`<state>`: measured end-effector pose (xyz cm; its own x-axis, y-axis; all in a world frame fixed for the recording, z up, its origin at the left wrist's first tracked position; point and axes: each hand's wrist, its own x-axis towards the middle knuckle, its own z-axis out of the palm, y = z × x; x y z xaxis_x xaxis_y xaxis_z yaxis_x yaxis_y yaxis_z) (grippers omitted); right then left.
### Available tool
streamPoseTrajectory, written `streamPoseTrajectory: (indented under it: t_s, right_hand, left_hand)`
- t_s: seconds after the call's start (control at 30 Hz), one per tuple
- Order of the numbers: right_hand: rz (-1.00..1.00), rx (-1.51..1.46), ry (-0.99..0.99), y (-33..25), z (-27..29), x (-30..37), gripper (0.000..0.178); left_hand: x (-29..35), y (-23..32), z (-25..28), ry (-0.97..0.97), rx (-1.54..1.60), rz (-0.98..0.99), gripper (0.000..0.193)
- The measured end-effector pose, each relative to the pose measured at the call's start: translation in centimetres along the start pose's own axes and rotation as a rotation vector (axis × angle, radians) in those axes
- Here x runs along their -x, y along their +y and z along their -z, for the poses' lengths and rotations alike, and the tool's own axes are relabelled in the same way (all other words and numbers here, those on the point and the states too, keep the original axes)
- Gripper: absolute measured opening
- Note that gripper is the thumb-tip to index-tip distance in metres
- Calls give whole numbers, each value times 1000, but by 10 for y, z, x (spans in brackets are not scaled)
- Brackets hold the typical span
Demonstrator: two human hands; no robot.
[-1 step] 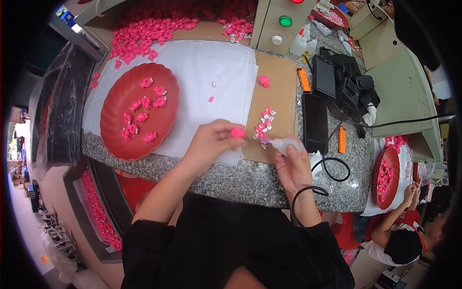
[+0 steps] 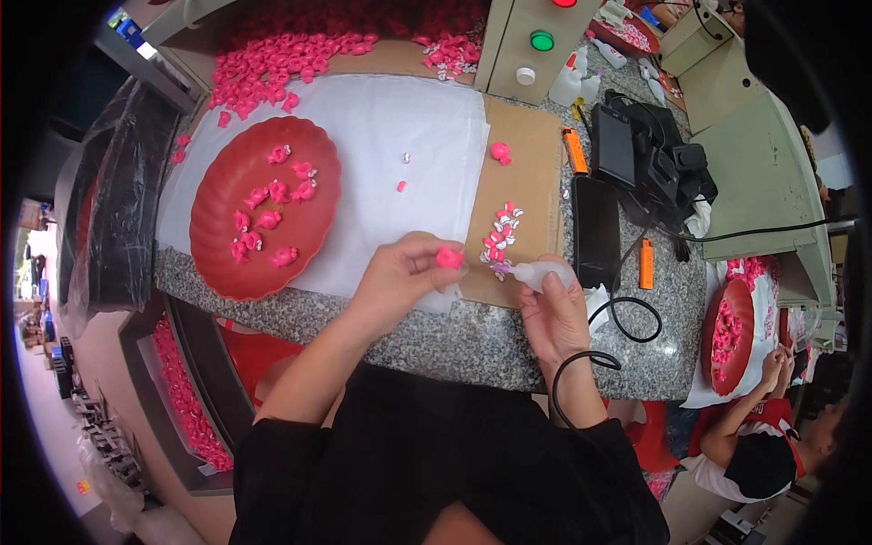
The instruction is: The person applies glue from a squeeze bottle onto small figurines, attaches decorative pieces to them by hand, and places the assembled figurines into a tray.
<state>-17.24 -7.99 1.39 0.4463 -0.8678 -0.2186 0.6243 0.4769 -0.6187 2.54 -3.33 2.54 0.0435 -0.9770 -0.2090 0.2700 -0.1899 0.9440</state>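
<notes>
Between the thumb and fingers of my left hand [image 2: 406, 274] is a small pink plastic figure piece [image 2: 449, 258], held above the table's front part. My right hand [image 2: 556, 313] grips a small translucent squeeze bottle [image 2: 543, 273], its thin purple-tinted nozzle pointing left toward the pink piece, apart from it. Just beyond the nozzle, a cluster of small pink and white parts [image 2: 500, 238] lies on brown cardboard [image 2: 536, 182]. One more pink piece [image 2: 500, 153] sits farther back on that cardboard. Left of my left hand, a red scalloped tray [image 2: 211, 195] holds several pink pieces with white bits.
White sheeting [image 2: 372, 118] covers the granite tabletop [image 2: 436, 350]; two tiny parts lie on it. A big heap of pink pieces [image 2: 291, 54] fills the back. At right are orange lighters [image 2: 646, 263], a black device [image 2: 612, 143] and cables. Farther right, a person works beside another red tray [image 2: 718, 363].
Hardly anything differs. The view has shifted very slightly, and my left hand with the pink piece sits a touch lower. Both hands keep their holds.
</notes>
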Motion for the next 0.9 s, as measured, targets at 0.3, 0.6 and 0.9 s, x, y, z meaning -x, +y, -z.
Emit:
streamPoseTrajectory:
  t_s: [0.3, 0.6, 0.9]
  right_hand:
    - [260, 408, -3, 12, -22, 18, 27]
    - [551, 957, -214, 22, -17, 23, 26]
    - [701, 1191, -237, 19, -17, 21, 28]
  left_hand:
    - [25, -33, -9, 306, -370, -419, 25]
    - [27, -33, -12, 386, -513, -450, 29]
    - [27, -32, -13, 381, -531, -473, 29]
